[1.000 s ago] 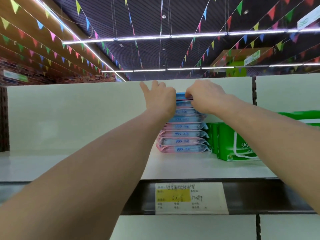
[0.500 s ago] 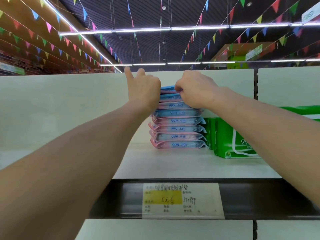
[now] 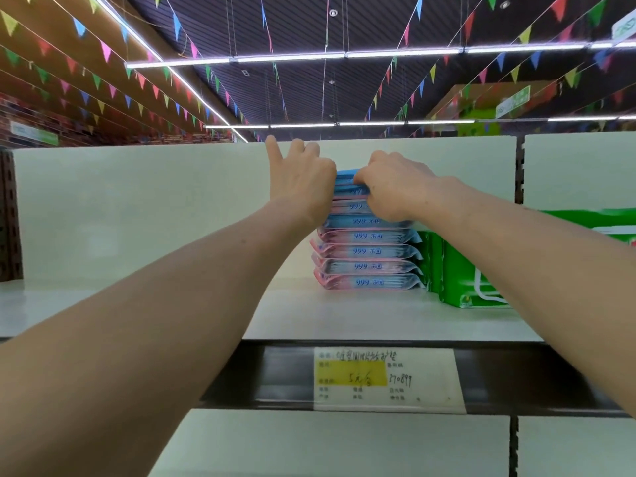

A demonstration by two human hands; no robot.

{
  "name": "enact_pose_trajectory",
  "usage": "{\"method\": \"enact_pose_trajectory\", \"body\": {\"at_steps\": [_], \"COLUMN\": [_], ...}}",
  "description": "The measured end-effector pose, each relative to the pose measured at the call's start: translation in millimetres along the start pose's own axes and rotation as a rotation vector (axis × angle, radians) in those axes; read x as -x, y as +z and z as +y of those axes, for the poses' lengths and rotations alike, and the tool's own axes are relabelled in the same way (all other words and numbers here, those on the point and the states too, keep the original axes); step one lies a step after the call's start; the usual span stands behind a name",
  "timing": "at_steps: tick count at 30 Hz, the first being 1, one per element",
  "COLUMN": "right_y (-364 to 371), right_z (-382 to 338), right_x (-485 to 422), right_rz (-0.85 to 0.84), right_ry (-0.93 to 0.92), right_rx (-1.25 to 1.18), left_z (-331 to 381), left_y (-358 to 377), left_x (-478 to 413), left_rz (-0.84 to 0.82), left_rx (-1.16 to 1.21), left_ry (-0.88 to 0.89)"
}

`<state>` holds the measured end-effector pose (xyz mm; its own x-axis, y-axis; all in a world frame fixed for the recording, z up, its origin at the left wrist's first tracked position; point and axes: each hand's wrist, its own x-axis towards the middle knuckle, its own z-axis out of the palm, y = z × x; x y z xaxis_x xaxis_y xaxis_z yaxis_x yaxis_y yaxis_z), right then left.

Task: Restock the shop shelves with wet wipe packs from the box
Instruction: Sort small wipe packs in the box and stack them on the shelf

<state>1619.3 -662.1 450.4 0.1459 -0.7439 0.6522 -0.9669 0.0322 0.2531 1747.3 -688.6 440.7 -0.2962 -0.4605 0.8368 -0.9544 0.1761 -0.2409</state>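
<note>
A stack of several blue-and-pink wet wipe packs stands on the white top shelf, right of centre. My left hand rests against the left side of the stack's upper packs, index finger straight and pointing up. My right hand lies on the top right of the stack, with its fingers curled over the front edges of the topmost packs. Both hands hide the top of the stack. The box is out of view.
Green wipe packs stand touching the stack's right side. A white back panel closes the shelf behind. A price label hangs on the dark shelf edge. Bunting and strip lights hang overhead.
Both hands have stayed on the top of the stack. My view has shifted slightly, and my right hand's fingers have curled further down over the top packs.
</note>
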Motion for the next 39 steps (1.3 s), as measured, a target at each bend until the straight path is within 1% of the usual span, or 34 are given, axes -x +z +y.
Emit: {"method": "enact_pose_trajectory", "body": {"at_steps": [5,7,10,14,21,25,30,33,39], "right_y": [-15,-21,-33,-50,-87,-105,-119,-123,-109], "right_z": [-20,-33,-59,-100,-173,-227,-289,-314,-337], "right_x": [11,19,31,48,66,70,87,109,162], "right_rz": [0.015,-0.019,-0.045,-0.028,0.043,0.080,0.091,0.109,0.015], "right_ry": [-0.051,-0.071,-0.087,-0.105,-0.258,-0.389,-0.606,-0.762,-1.046], "right_rx": [-0.028,-0.053,-0.100,-0.200,-0.345,-0.486,-0.645,-0.718,-0.826], "left_z": [-14,-22,-40,-67,-127,-171,-206,-206,-174], "left_y": [-17,-22,-32,-56,-103,-133,-172,-188,-213], "left_x": [20,31,49,77,132,169,222,254,323], "left_rz": [-0.033,-0.054,-0.039,-0.018,-0.037,-0.077,-0.225,-0.295,-0.496], "left_rx": [0.057,0.074,0.073,0.065,-0.007,-0.155,-0.368,-0.450,-0.622], "left_ry": [-0.012,-0.032,-0.045,-0.057,-0.116,-0.203,-0.374,-0.509,-0.754]}}
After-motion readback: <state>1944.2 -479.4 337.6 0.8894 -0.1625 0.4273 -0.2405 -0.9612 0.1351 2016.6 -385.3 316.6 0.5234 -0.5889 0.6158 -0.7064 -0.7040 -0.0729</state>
